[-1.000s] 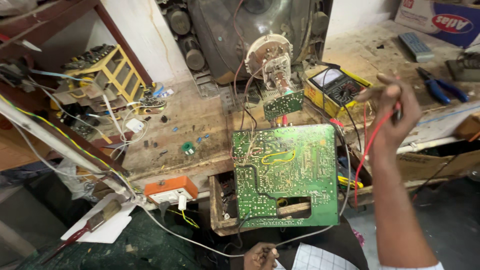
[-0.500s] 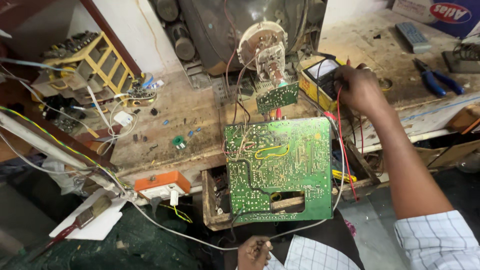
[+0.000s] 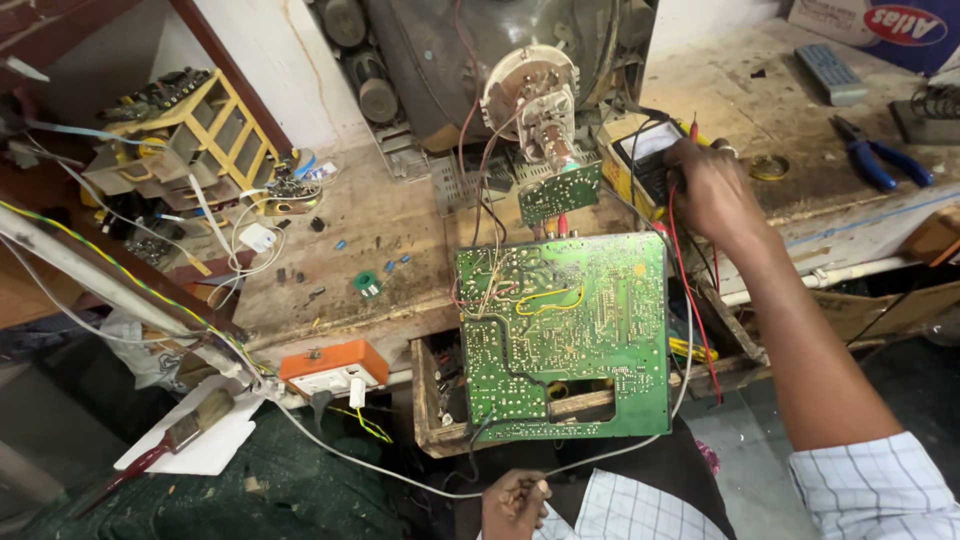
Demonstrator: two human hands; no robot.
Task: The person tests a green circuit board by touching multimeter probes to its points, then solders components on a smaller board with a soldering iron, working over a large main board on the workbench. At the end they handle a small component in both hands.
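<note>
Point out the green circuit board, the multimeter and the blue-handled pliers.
green circuit board (image 3: 580, 330), head view, middle of its solder side.
multimeter (image 3: 645, 150), head view, its pale display, beside the right hand (image 3: 712, 190).
blue-handled pliers (image 3: 885, 165), head view, on the handles.

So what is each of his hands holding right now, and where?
The right hand rests on the yellow meter, red lead trailing from it. The left hand pinches a grey wire along its length.
</note>
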